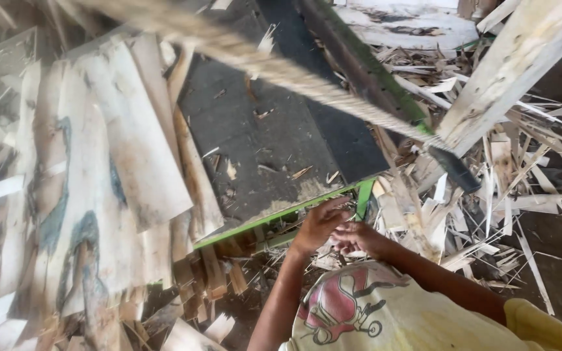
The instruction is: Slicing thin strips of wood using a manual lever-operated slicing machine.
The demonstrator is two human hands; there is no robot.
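Both my hands are together, low in the middle of the view, right at the green edge of the dark belt. My left hand is up against that green rim, fingers curled over loosely; whether anything is pinched in them I cannot tell, the knuckles hide it. My right hand is just beside it, touching or nearly touching the left, fingers bent inward; again I cannot tell if they grip a sliver or nothing.

The belt runs away from me, dark and dusty, with a few small chips of wood on it. A green frame rail lines its far side. To my left, thin veneer sheets lie overlapping in a big pale pile, some with blue-grey stains, their lower ends ragged and hanging past the green edge. To my right a heap of veneer scraps covers the floor, strips and splinters pointing every way, just beside my right hand.

A thick fibrous rope cuts diagonally across the view above the belt, blurred near the top, ending near a dark block. A pale wooden beam slants at the upper right. My yellow printed shirt fills the bottom.
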